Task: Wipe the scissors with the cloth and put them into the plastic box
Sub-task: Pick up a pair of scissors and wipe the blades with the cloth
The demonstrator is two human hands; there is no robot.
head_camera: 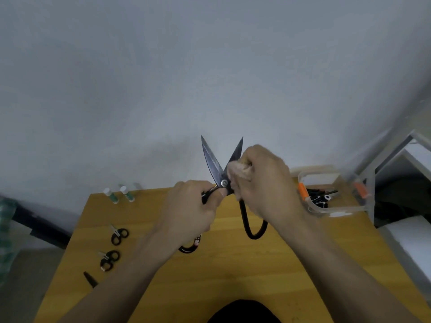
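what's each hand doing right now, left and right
Left hand: closed, gripping a handle of the large scissors.
Right hand: closed, pinching the cloth against a blade.

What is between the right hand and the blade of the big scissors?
The head view shows a pale cloth bunched between the right hand and the right blade of the open scissors.

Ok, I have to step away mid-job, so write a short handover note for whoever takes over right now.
Left hand grips the handle of the big scissors, held up over the table with blades spread.
Right hand holds the cloth against the right blade near the pivot.
Plastic box sits at the table's far right, with some dark scissors already inside.
Two small scissors lie on the left of the table.
Left to do: finish wiping this pair, box it, then probably the small ones.
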